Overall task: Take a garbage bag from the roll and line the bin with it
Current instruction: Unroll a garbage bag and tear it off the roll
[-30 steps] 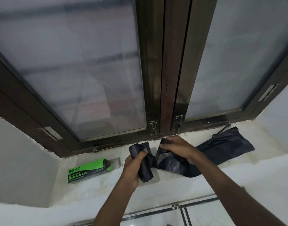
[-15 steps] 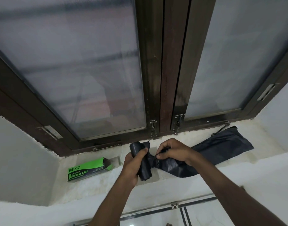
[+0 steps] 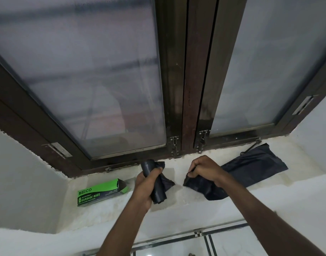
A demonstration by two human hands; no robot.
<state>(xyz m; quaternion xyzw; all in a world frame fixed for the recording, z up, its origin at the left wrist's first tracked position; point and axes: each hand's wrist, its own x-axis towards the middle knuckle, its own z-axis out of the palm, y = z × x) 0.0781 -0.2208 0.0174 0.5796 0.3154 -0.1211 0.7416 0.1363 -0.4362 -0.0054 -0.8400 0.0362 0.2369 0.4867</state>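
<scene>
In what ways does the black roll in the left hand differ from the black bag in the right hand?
The roll is wound tight into a cylinder; the torn-off bag is loose, flat and crumpled. The left hand holds the roll clear above the sill; the bag, gripped at one end by the right hand, trails back across the sill toward the window. The roll looks more compact than the bag. Both are the same black plastic, now apart.

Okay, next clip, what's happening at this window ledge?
A person stands at a white window sill. The left hand grips a roll of black garbage bags; the right hand holds one black bag, which trails across the sill. There is a clear gap between roll and bag. A green garbage bag box lies to the left. No bin is in view.
</scene>
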